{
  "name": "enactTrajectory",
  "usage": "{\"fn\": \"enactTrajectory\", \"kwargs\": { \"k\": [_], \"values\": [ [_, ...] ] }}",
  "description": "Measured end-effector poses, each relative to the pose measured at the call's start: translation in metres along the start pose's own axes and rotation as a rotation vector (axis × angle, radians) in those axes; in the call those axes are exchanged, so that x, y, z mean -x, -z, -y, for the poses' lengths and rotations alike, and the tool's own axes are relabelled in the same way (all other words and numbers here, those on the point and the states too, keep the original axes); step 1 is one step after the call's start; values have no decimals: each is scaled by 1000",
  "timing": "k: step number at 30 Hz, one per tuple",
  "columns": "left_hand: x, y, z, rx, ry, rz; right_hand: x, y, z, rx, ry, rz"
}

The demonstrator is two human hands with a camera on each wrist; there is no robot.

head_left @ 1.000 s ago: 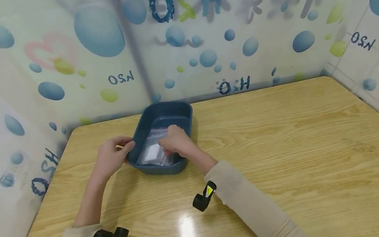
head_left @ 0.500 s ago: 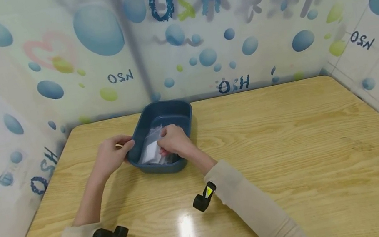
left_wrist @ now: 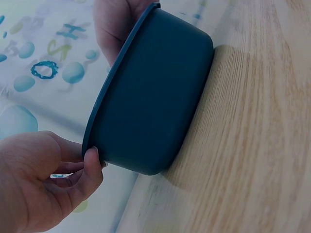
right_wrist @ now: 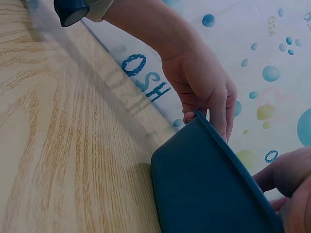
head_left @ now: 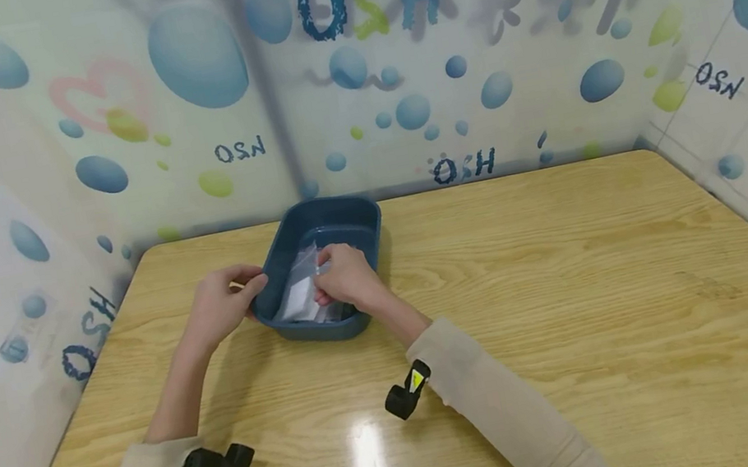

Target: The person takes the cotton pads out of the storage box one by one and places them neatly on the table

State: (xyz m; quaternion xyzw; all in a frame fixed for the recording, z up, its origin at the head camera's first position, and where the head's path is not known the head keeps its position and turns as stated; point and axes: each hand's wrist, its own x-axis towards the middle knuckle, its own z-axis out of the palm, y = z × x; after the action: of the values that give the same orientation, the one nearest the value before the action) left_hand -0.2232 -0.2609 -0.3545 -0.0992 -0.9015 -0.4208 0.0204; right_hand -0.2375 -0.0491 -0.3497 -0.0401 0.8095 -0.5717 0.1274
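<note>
Clear plastic bag [head_left: 299,295] is pinched in the right hand [head_left: 346,278], down inside a blue tub [head_left: 309,331]. Tub's rim is gripped by the left hand [head_left: 224,303], and the whole lot's set on a wooden table [head_left: 566,300], near a bubble-print wall [head_left: 513,129].

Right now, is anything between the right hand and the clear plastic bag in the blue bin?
Nothing visible: the right hand reaches into the open blue bin and appears to pinch the clear plastic bag. The left hand holds the bin at one side, out of the way.
</note>
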Motion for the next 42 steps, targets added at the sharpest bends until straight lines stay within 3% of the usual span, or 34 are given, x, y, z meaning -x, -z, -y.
{"fn": "enactTrajectory", "kwargs": {
  "k": [27, 35, 42],
  "values": [
    [1, 1, 0, 1, 0, 7, 6, 6, -6, -57, 156, 0],
    [0, 3, -2, 1, 10, 8, 6, 13, -8, -123, 235, 18],
    [1, 3, -1, 4, 15, 20, 3, 19, -11, -193, 244, 32]
  ]
}}
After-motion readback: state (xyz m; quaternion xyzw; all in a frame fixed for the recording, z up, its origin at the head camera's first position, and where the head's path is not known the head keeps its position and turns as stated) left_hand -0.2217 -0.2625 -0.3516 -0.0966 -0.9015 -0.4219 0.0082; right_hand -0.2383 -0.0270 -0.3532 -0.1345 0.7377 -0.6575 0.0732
